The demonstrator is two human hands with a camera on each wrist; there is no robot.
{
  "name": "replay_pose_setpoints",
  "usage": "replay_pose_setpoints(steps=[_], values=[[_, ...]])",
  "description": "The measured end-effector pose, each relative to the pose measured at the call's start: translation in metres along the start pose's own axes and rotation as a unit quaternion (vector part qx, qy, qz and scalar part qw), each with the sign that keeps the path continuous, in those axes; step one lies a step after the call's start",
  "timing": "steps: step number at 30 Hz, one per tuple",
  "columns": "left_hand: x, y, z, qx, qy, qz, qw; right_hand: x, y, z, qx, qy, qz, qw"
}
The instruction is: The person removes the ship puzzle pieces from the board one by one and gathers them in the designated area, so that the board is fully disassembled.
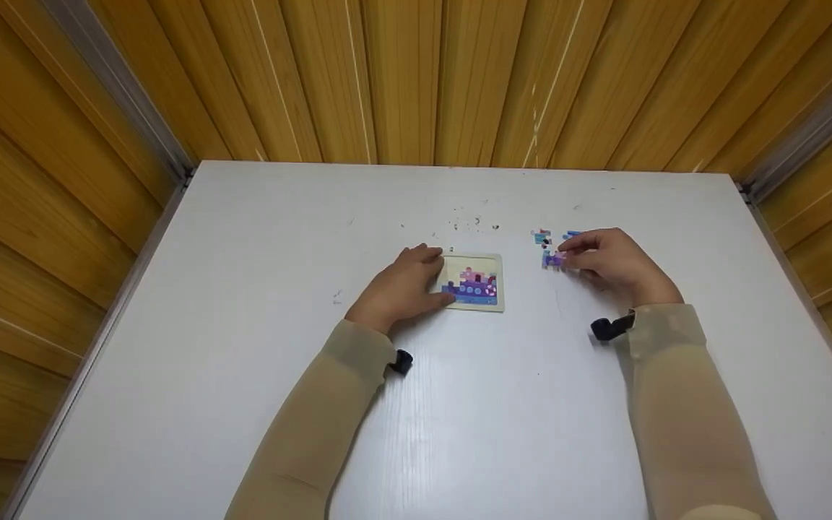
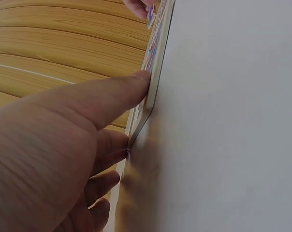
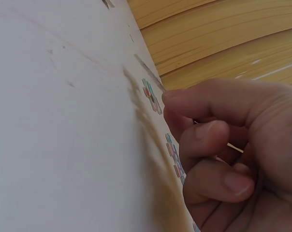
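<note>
A small square puzzle board (image 1: 501, 283) with a pale rim lies on the white table, partly filled with pieces showing a purple and pink boat. My left hand (image 1: 403, 283) holds its left side, thumb over the near corner and forefinger at the far edge. In the left wrist view the thumb (image 2: 122, 94) presses against the board's rim (image 2: 159, 67). To the right of the board, my right hand (image 1: 614, 261) pinches a purple puzzle piece (image 1: 552, 260) between thumb and forefinger. The right wrist view shows this piece (image 3: 148, 70) nearly edge-on at the fingertips.
Other loose puzzle pieces lie by the right hand, a teal one (image 1: 542, 237) and a blue one (image 1: 572, 235) among them. Dark specks (image 1: 477, 220) are scattered behind the board. Wood-patterned walls (image 1: 416, 79) enclose the white table (image 1: 488, 419) at the back and sides.
</note>
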State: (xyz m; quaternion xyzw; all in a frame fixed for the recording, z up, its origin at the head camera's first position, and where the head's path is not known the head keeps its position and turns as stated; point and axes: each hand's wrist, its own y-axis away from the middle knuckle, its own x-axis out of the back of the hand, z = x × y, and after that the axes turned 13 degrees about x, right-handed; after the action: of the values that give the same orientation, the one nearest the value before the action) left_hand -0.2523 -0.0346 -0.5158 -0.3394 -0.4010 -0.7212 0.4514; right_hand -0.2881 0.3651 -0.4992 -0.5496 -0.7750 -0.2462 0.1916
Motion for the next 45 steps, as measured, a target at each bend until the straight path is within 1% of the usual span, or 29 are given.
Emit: replay_pose_setpoints(steps=[5, 8, 13, 20, 26, 29, 34, 40, 45], values=[[0.001, 0.000, 0.000, -0.002, -0.002, 0.000, 1.0000, -0.003, 0.000, -0.002, -0.006, -0.003, -0.005, 1.0000], [0.001, 0.001, 0.000, -0.005, -0.001, -0.001, 1.0000, -0.006, 0.001, -0.004, -0.009, 0.000, -0.015, 0.9998], [0.000, 0.001, 0.000, -0.008, -0.004, 0.003, 1.0000, -0.010, 0.002, -0.008, 0.001, 0.012, -0.030, 0.9995], [-0.001, 0.000, 0.001, -0.008, -0.002, 0.007, 0.9999, -0.010, 0.003, -0.008, 0.004, 0.036, -0.027, 0.9990], [0.000, 0.000, 0.001, 0.003, 0.012, -0.002, 0.9999, -0.010, 0.002, -0.008, 0.025, 0.060, -0.022, 0.9976], [0.001, 0.001, 0.001, 0.004, 0.013, -0.005, 0.9999, -0.010, 0.001, -0.009, 0.032, 0.069, -0.025, 0.9968], [0.001, 0.002, 0.001, 0.001, 0.012, -0.003, 0.9999, -0.010, 0.001, -0.009, 0.030, 0.084, -0.026, 0.9956], [0.000, 0.001, 0.001, 0.002, 0.011, -0.001, 0.9999, -0.011, 0.001, -0.011, 0.021, 0.084, -0.026, 0.9959], [0.000, 0.001, 0.001, 0.002, 0.010, -0.001, 1.0000, -0.012, 0.001, -0.011, 0.022, 0.088, -0.028, 0.9955]])
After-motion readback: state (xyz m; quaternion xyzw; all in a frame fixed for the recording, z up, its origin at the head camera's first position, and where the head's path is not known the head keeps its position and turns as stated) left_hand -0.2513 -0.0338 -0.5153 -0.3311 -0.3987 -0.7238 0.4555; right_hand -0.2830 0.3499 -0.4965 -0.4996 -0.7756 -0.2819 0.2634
